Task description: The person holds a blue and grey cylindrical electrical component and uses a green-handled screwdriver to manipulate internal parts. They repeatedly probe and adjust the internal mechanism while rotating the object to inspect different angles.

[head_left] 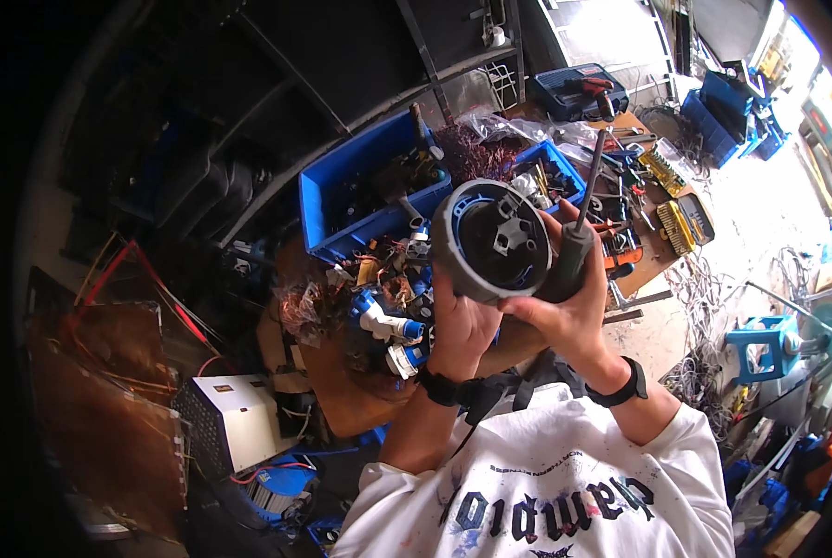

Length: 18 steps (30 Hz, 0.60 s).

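A round grey plug-like housing (490,251) with a black inside and small metal-looking pieces is held up in front of me, its open face toward me. My left hand (461,325) grips it from below and the left side; most of its fingers are hidden behind the housing. In my right hand (579,312) is a screwdriver (574,260), its dark handle against the palm and its long shaft pointing up and away. The right thumb presses on the housing's lower right rim. Below lie blue-and-white plugs (383,321) on the wooden table (342,400).
Behind the housing stand a large blue bin (318,205) and a smaller blue bin (569,167) of parts. Hand tools and a yellow bit set (681,223) cover the table's right side. A white metal box (239,418) is at left, a blue stool (765,349) at right.
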### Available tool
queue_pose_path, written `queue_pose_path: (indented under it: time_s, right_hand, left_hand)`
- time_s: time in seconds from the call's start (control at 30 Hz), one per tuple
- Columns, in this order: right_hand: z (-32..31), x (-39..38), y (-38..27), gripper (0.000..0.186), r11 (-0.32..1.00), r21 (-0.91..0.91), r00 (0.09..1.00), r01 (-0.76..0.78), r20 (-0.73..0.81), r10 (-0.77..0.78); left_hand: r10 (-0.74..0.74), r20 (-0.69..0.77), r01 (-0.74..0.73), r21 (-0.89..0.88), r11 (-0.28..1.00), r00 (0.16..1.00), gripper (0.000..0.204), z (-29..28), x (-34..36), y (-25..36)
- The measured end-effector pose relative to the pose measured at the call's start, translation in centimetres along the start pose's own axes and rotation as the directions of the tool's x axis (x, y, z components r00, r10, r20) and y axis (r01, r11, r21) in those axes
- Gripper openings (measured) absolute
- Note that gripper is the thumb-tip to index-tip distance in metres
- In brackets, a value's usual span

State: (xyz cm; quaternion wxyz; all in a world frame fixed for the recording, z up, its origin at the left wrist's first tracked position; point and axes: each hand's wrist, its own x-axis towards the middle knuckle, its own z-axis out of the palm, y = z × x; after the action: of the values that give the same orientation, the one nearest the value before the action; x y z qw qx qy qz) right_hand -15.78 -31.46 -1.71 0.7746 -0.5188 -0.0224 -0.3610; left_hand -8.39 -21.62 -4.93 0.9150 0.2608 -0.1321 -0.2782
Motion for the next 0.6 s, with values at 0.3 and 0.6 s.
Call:
queue_pose_path:
  time_s: [0.3,0.6]
  right_hand:
    - [-0.4,-0.3,-1.0,0.121,0.968,-0.189,0.975,0.167,0.175,-0.134]
    - [0.3,-0.5,-1.0,0.120,0.977,-0.164,0.980,0.135,0.165,-0.108]
  left_hand:
    - [-0.097,0.001,0.097,0.104,0.990,0.995,0.065,-0.6,-2.4,0.9]
    - [-0.090,-0.040,0.093,0.095,0.991,0.995,0.060,-1.5,-2.8,0.1]
